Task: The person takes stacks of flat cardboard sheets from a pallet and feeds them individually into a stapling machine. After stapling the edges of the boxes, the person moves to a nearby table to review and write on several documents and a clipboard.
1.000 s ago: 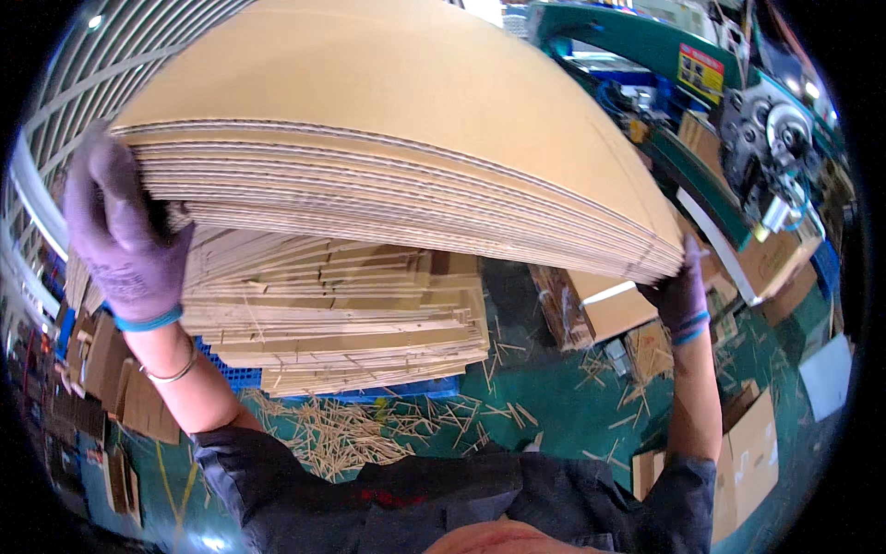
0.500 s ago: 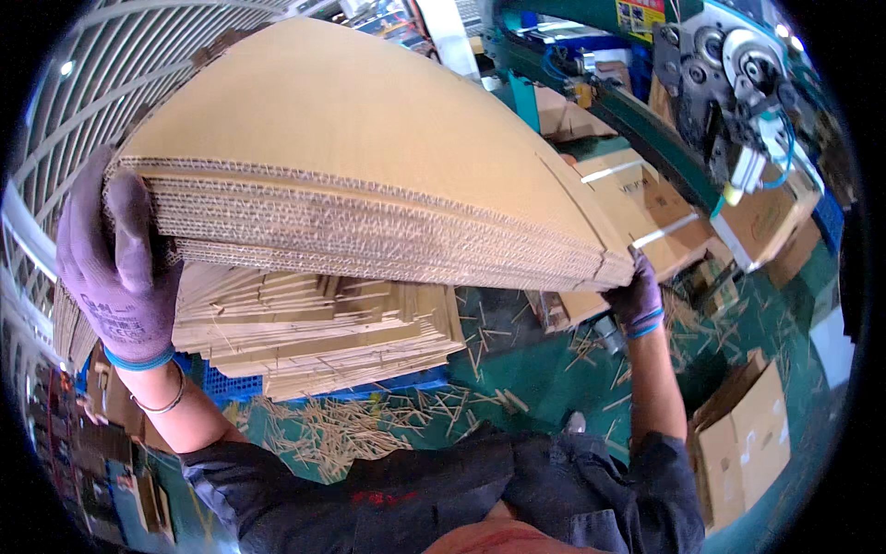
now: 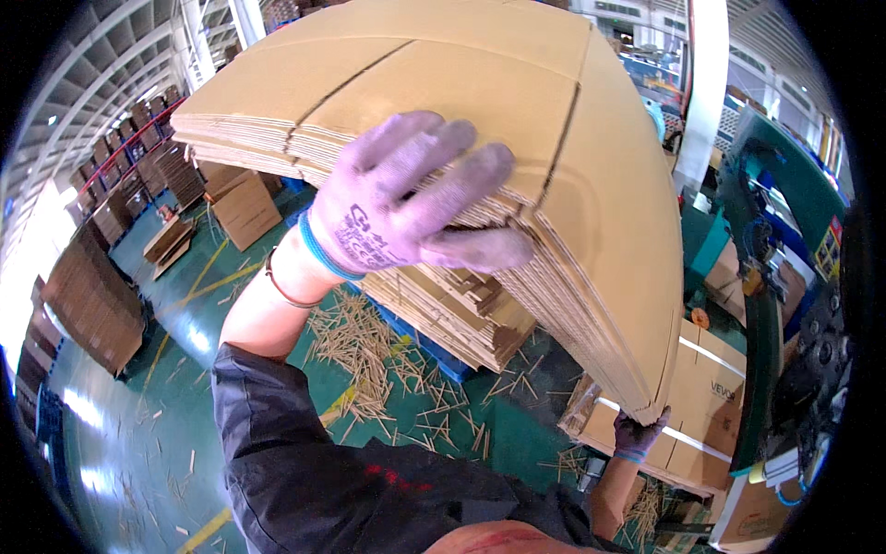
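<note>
Above the green floor with its scattered cardboard slivers, the person carries a thick bundle of flat cardboard sheets, tilted. Gloved left hand clamps the near edge, fingers spread over it; right hand pinches the low corner. Judged best: keep both grips tight so no sheets fan out over the pallet stack

A thick stack of flat brown corrugated cardboard sheets is held up off the floor, tilted so its top face slopes down to the right. Slots and creases are seen cut into the top sheet. Layered fluted edges are shown along the near side, and the stack is bowed, its lower right corner hanging lowest.
</note>
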`<control>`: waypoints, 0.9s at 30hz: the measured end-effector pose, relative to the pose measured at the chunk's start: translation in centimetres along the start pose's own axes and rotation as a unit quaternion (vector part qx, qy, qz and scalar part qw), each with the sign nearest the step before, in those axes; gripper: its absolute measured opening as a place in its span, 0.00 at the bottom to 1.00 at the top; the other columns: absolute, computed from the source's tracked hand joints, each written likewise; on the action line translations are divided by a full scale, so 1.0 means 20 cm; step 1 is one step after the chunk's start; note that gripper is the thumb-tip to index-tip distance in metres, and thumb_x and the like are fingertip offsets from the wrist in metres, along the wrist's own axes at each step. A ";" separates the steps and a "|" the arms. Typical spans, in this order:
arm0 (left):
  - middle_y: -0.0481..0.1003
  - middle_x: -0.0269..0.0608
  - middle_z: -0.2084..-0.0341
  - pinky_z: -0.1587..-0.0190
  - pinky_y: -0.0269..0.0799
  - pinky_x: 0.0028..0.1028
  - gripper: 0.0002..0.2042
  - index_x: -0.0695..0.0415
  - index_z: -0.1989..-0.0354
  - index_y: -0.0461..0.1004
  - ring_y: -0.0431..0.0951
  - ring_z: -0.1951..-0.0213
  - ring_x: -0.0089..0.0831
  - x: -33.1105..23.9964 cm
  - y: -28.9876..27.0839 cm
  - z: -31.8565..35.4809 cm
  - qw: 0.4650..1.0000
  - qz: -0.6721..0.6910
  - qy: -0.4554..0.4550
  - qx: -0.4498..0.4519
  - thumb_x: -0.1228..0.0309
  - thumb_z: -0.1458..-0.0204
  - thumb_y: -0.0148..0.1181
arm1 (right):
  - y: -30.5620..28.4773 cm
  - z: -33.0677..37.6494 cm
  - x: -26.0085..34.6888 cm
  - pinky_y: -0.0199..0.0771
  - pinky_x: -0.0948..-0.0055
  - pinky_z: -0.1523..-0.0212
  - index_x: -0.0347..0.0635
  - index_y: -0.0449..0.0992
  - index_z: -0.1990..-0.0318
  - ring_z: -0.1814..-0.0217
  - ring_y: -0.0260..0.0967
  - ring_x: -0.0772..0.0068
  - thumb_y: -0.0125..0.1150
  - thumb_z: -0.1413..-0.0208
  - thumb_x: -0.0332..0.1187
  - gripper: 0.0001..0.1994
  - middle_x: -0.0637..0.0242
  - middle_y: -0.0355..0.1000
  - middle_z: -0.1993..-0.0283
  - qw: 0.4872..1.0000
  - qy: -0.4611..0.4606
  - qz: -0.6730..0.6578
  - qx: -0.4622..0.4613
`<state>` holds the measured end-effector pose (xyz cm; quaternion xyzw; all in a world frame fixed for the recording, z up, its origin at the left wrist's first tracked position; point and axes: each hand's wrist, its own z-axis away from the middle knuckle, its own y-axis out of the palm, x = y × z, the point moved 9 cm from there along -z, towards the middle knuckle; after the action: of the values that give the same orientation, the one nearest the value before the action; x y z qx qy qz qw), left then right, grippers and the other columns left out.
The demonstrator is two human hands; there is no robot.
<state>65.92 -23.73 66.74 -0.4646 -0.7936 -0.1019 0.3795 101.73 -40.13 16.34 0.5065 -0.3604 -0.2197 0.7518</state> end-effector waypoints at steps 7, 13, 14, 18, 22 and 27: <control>0.47 0.57 0.34 0.34 0.50 0.42 0.43 0.60 0.31 0.39 0.58 0.37 0.48 0.84 -0.55 0.67 0.906 -0.040 -0.360 -0.220 0.66 0.48 0.63 | -0.19 -0.10 0.16 0.71 0.50 0.49 0.44 0.72 0.50 0.47 0.69 0.58 0.55 0.51 0.57 0.29 0.59 0.73 0.49 0.999 -0.009 -0.015 -0.027; 0.68 0.44 0.43 0.40 0.61 0.47 0.43 0.51 0.39 0.63 0.67 0.43 0.46 1.37 -0.43 1.32 0.499 0.272 -0.767 -0.297 0.31 0.58 0.54 | -0.17 -0.03 0.28 0.63 0.47 0.41 0.44 0.69 0.45 0.40 0.63 0.55 0.55 0.50 0.57 0.31 0.60 0.67 0.42 0.997 -0.058 0.021 -0.050; 0.68 0.45 0.43 0.41 0.62 0.48 0.43 0.51 0.39 0.63 0.68 0.44 0.46 1.48 -0.45 1.39 0.507 0.300 -0.763 -0.265 0.32 0.58 0.54 | -0.21 -0.04 0.26 0.64 0.49 0.41 0.46 0.68 0.43 0.41 0.63 0.55 0.54 0.49 0.56 0.30 0.62 0.68 0.43 0.999 -0.031 0.000 -0.034; 0.61 0.43 0.37 0.35 0.55 0.40 0.35 0.54 0.34 0.56 0.61 0.37 0.41 1.52 -0.46 1.34 0.508 0.268 -0.777 -0.256 0.40 0.42 0.38 | -0.45 -0.08 0.30 0.65 0.51 0.41 0.46 0.68 0.42 0.41 0.64 0.55 0.52 0.46 0.54 0.29 0.62 0.68 0.42 0.995 -0.090 -0.024 -0.037; 0.59 0.41 0.38 0.36 0.51 0.45 0.34 0.54 0.34 0.54 0.57 0.37 0.40 1.69 -0.57 1.42 0.532 0.279 -0.775 -0.195 0.44 0.43 0.44 | -0.61 -0.02 0.39 0.64 0.50 0.40 0.46 0.67 0.42 0.40 0.64 0.54 0.48 0.44 0.54 0.28 0.62 0.67 0.41 0.990 -0.128 -0.053 -0.023; 0.50 0.37 0.31 0.32 0.44 0.46 0.39 0.53 0.31 0.49 0.47 0.31 0.40 1.16 -0.31 1.01 0.459 0.320 -0.802 -0.209 0.42 0.45 0.47 | -1.01 0.04 0.66 0.68 0.56 0.44 0.41 0.73 0.49 0.46 0.69 0.58 0.50 0.43 0.49 0.23 0.61 0.72 0.47 0.978 -0.153 -0.107 -0.090</control>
<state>44.22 -1.44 70.07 -0.6284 -0.4989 0.2815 -0.5263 110.33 -57.73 2.18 0.4329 -0.3943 -0.4050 0.7022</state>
